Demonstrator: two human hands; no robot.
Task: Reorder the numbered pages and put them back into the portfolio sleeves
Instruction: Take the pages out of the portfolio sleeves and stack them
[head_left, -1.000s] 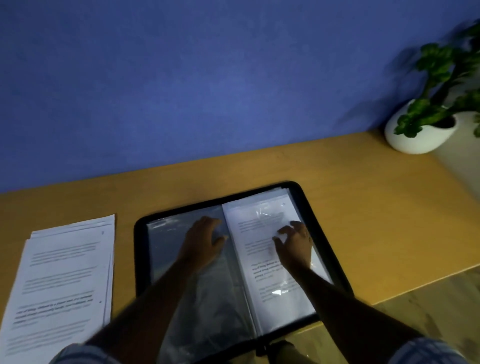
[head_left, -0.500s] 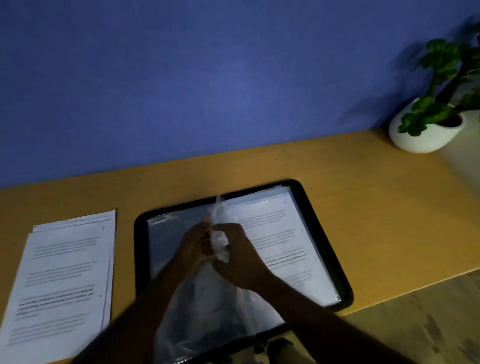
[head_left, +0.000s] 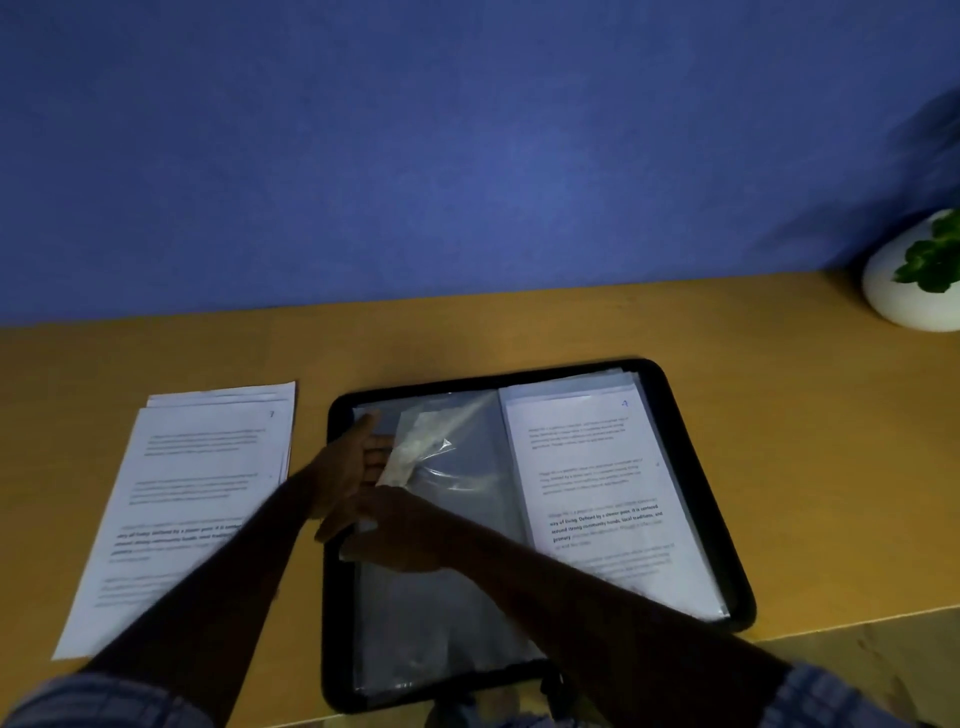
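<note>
flatly, left hand and right hand press straight-fingered on a glossy, crinkled clear sleeve.

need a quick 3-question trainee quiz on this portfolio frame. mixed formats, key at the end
1. True or false: the loose pages lie left of the portfolio.
2. Which half of the open portfolio shows a printed page? A) left B) right C) both
3. Fill in: the left hand and right hand are both over the portfolio's ___ half.

Key: 1 true; 2 B; 3 left.
</note>
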